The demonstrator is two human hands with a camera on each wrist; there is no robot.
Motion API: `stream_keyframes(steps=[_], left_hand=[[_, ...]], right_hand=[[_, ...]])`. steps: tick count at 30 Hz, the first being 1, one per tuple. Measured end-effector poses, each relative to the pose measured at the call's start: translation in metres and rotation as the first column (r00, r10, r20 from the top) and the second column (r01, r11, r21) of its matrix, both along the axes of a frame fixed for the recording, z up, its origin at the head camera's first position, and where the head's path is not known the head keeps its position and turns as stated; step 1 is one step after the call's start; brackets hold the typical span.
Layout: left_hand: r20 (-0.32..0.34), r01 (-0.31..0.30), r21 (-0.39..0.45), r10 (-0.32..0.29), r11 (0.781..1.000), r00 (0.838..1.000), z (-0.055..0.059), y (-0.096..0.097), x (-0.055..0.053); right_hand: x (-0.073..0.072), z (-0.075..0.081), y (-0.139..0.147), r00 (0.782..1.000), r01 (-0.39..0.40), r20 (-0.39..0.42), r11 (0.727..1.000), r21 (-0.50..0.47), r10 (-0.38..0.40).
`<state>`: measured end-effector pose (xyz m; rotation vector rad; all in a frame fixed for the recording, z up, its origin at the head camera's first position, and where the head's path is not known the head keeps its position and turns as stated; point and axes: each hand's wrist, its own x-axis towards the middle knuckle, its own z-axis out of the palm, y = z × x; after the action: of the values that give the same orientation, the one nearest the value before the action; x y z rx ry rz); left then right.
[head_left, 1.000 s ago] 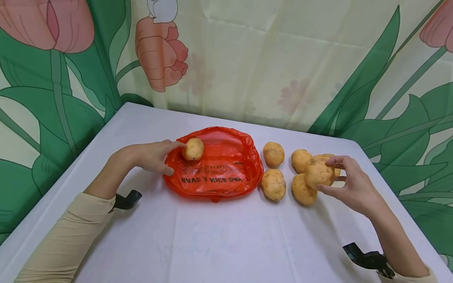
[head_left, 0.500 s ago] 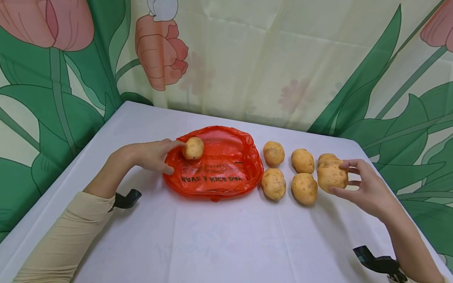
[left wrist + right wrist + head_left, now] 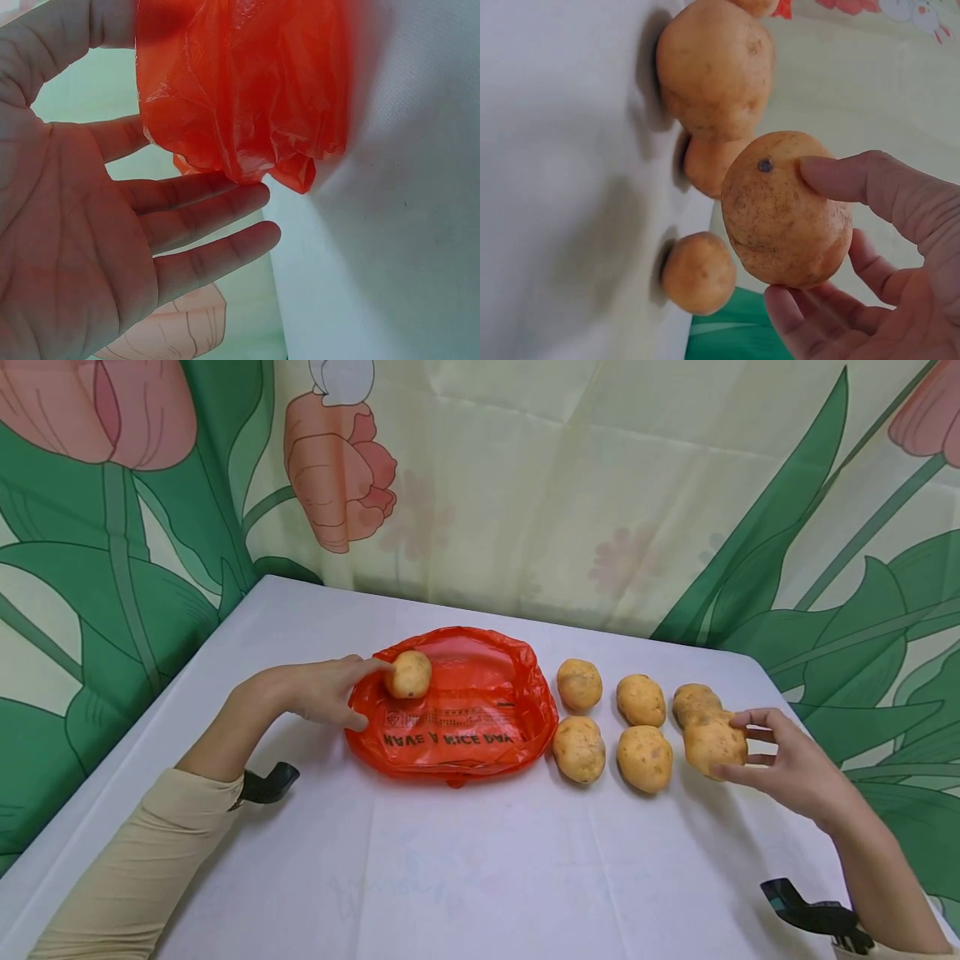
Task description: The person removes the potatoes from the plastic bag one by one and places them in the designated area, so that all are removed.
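My right hand (image 3: 795, 764) pinches a potato (image 3: 714, 745) between thumb and fingers, raised off the white table. A dark spot marks this potato in the right wrist view, where its shadow lies apart from it. My left hand (image 3: 322, 692) is at the left rim of a red plastic bag (image 3: 457, 760), spread with its mouth up. In the left wrist view, the thumb and index fingertip are hidden by the bag's red film (image 3: 240, 82), while the other fingers (image 3: 217, 262) extend straight. One potato (image 3: 410, 675) sits inside the bag, close to the left index fingertip.
Right of the bag, several potatoes stand in two rows: a back one (image 3: 579, 685), a front one (image 3: 579, 750), and a second pair (image 3: 641, 700) beyond. Another potato (image 3: 693, 700) is partly behind the held one. A printed curtain (image 3: 510, 485) hangs behind the table (image 3: 480, 877).
My right hand has carried its potato to the right and slightly down, from over the second pair to in front of the far-right potato. The left hand and bag stay put.
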<state>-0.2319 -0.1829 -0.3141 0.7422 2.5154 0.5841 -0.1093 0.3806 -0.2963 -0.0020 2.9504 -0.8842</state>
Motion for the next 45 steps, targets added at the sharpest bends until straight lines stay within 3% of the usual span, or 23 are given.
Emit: stream_keyframes(steps=[8,25,45], left_hand=[[0.008,-0.004,0.005,0.004,1.0,1.0,0.0,0.0,0.001],[-0.01,0.008,0.016,-0.008,1.0,1.0,-0.001,-0.001,-0.001],[-0.014,0.011,0.01,-0.011,1.0,1.0,-0.002,-0.002,0.0]], right_hand=[[-0.001,-0.007,0.011,0.994,-0.032,0.1,0.999,-0.003,0.032],[-0.009,-0.026,0.028,0.979,-0.043,0.198,0.999,0.014,0.04],[-0.011,-0.026,0.024,0.982,-0.039,0.184,0.999,-0.018,0.042]])
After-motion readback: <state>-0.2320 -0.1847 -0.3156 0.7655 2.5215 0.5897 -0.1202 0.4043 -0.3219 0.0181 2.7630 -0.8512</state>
